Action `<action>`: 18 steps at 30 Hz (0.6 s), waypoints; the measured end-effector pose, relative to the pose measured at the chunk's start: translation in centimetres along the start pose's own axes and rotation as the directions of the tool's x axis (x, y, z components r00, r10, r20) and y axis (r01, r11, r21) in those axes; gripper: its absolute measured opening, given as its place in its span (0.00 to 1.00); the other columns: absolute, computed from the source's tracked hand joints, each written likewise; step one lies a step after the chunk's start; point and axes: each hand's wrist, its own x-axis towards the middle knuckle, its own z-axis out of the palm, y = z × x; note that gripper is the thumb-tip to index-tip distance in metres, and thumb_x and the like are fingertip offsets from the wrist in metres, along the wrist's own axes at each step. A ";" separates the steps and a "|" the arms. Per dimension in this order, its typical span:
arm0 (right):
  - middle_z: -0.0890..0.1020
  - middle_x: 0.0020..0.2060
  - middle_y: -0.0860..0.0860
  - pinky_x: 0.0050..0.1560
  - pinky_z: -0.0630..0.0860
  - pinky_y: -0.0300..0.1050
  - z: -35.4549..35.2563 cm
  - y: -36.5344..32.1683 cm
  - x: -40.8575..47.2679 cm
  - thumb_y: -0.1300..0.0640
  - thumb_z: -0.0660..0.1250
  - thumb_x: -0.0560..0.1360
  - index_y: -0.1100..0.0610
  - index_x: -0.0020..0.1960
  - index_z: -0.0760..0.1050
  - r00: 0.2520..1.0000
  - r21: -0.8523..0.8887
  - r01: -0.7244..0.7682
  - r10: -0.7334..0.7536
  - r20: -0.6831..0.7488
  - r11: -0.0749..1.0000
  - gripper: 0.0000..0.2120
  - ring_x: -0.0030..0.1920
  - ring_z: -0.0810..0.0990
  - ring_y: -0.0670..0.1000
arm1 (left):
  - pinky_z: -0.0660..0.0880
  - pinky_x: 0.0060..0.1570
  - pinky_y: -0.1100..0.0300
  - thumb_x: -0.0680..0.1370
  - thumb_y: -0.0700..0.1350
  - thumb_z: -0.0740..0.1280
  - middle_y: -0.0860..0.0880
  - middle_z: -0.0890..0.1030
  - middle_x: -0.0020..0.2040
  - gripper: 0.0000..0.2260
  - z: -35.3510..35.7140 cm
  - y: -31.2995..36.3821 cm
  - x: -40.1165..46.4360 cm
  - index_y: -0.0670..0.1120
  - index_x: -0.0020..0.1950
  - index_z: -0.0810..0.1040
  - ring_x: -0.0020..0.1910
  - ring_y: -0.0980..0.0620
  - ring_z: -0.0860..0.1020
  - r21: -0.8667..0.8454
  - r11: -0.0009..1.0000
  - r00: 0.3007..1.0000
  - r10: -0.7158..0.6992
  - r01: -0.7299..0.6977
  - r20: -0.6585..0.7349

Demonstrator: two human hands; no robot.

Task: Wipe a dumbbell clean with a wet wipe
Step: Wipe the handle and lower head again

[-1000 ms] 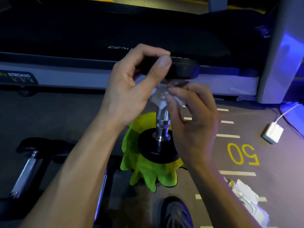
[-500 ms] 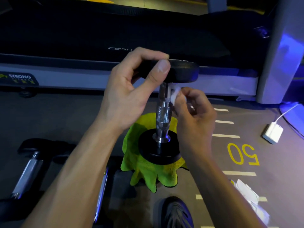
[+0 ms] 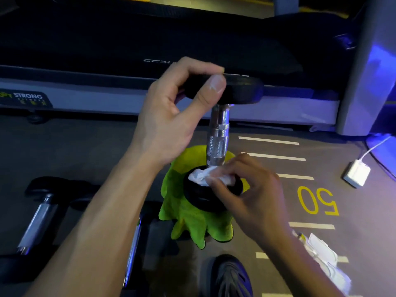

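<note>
A dumbbell (image 3: 216,136) with black heads and a knurled chrome handle stands upright on a green cloth (image 3: 188,224) on the floor. My left hand (image 3: 171,116) grips the rim of its upper head, thumb at the front. My right hand (image 3: 250,189) pinches a crumpled white wet wipe (image 3: 203,175) and holds it on the lower head at the foot of the handle. The lower head's right side is hidden by my fingers.
A treadmill (image 3: 128,50) fills the background, with its upright post (image 3: 368,61) at right. Two more dumbbells (image 3: 38,215) lie on the floor at left. A white charger (image 3: 356,173), a wipes packet (image 3: 321,254) and my shoe (image 3: 229,277) are nearby.
My right hand has slid the wipe down the chrome handle from just under the upper head to the lower head. My left hand has kept its hold on the upper head.
</note>
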 end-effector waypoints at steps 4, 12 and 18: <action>0.80 0.40 0.43 0.39 0.72 0.40 -0.6 -1.5 -0.1 0.54 0.72 0.72 0.48 0.42 0.83 0.997 -0.244 -0.007 0.024 0.068 0.970 0.01 0.41 0.79 0.45 | 0.73 0.54 0.61 0.83 0.50 0.67 0.49 0.81 0.51 0.08 0.3 0.4 -0.2 0.49 0.59 0.80 0.51 0.56 0.78 0.001 1.000 1.000 0.007 -0.007 0.025; 0.78 0.45 0.43 0.41 0.69 0.32 -0.6 -1.3 -0.3 0.60 0.71 0.78 0.50 0.42 0.81 0.977 -0.224 0.134 -0.091 0.193 0.965 0.08 0.43 0.78 0.41 | 0.76 0.57 0.55 0.84 0.47 0.64 0.37 0.82 0.56 0.08 -0.5 -0.1 0.0 0.47 0.61 0.78 0.54 0.44 0.81 -0.036 0.999 0.997 0.037 -0.034 0.070; 0.82 0.45 0.44 0.47 0.74 0.36 -2.9 0.6 0.6 0.53 0.69 0.76 0.49 0.42 0.83 0.964 -0.016 -0.076 0.078 0.256 0.997 0.05 0.48 0.82 0.44 | 0.77 0.59 0.56 0.84 0.47 0.64 0.32 0.80 0.59 0.07 -0.3 0.1 -0.1 0.48 0.60 0.78 0.56 0.49 0.80 -0.059 0.997 0.997 0.045 -0.041 0.065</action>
